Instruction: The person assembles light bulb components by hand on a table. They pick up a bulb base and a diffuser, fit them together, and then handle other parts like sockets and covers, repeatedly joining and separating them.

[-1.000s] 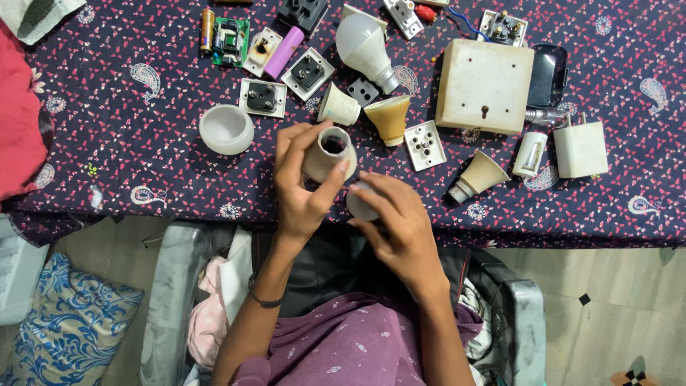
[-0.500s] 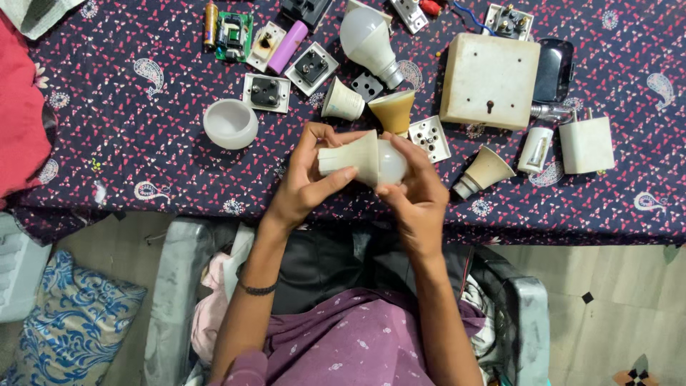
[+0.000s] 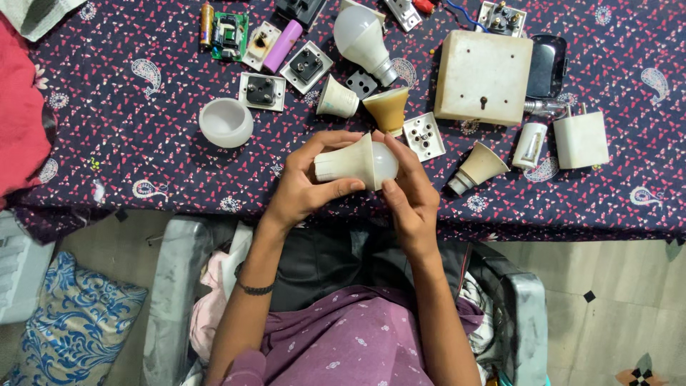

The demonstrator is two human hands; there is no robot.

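Note:
My left hand (image 3: 304, 187) grips a cream cone-shaped bulb housing (image 3: 348, 161) held sideways over the table's near edge. My right hand (image 3: 409, 191) presses a white frosted bulb dome (image 3: 385, 161) against the housing's wide end. The two parts meet between my fingers. Just beyond them on the patterned cloth lie a yellowed cone housing (image 3: 388, 109) and a small white socket plate (image 3: 424, 136).
On the dark patterned tablecloth (image 3: 128, 150) lie a loose white dome (image 3: 226, 122), a whole white bulb (image 3: 361, 39), several socket plates, a circuit board (image 3: 230, 34), a beige switch box (image 3: 484, 76), a white charger (image 3: 580, 140), another cone housing (image 3: 476, 168). Red fabric (image 3: 20, 107) sits left.
The hands brought the housing and the dome together from apart. The housing turned from upright to sideways, and both hands rose slightly toward the table.

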